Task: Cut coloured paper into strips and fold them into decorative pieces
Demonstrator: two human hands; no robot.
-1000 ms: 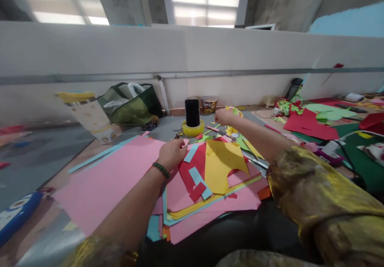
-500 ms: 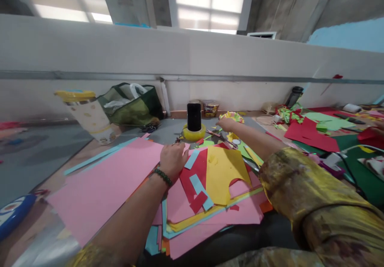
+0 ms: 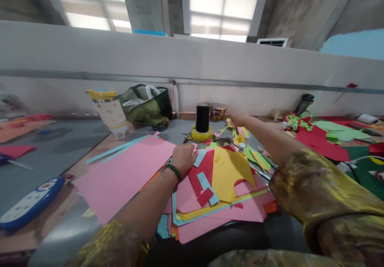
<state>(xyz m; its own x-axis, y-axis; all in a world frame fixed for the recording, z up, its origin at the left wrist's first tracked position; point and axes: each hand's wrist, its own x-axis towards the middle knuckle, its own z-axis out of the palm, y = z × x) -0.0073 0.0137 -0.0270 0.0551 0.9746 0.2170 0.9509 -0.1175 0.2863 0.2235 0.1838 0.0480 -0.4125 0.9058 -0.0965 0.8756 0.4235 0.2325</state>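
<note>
From where I stood, the bare right hand (image 3: 239, 119) reached across the table, and a small ruffled paper bloom of mixed bright colours (image 3: 228, 122) showed just left of its fingertips, seemingly touching them. A thin pale-green stem (image 3: 223, 131) slanted down from the bloom and leftward, its long axis angled away from the palm toward the upright black phone (image 3: 203, 119). The right hand was by far the nearer; its fingers looked bent, but blur and the angle kept me from telling whether they had closed on the bloom.

The left hand (image 3: 184, 158) lay palm down beside the large matte pink sheet (image 3: 126, 167), over the left edge of the layered papers, well apart from the bloom. Its fingers curled loosely; whether they pinched anything I couldn't tell.

Near that hand lay a creased-looking yellow sheet with a curved bite cut out (image 3: 229, 169), overlapping a smooth red sheet (image 3: 195, 176), with narrow straight-edged light-blue strips (image 3: 204, 182) scattered on top. The phone stood in a rounded, glossy yellow base (image 3: 197, 134), and behind sat a slumped green mesh bag (image 3: 150, 111).
</note>
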